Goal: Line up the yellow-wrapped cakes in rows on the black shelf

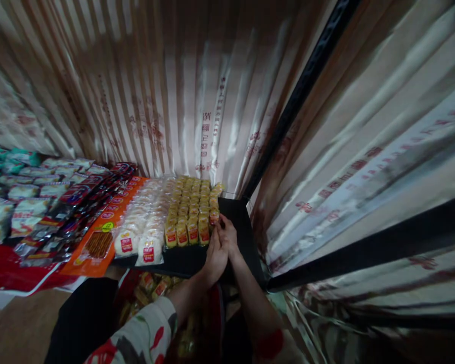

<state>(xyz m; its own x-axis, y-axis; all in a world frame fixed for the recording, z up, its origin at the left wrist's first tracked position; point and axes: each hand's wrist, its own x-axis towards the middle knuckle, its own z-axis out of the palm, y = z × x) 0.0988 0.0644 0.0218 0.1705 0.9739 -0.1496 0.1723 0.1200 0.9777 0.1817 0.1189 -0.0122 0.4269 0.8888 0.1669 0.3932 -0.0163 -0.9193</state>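
Rows of small yellow snack packets with red labels stand upright at the end of a black shelf. At the front of the rightmost row, my two hands are close together around a yellow packet. My left hand comes from below, its fingers drawn together and pointing up at the row. My right hand is closed at the packet's right side, with its fingertips against it. The hands hide the lower part of this packet.
White round crackers in clear bags stand left of the packets, then an orange snack bag, dark packs and white-and-green bags. Below the shelf, a container holds loose yellow packets. A black post and printed curtain stand behind.
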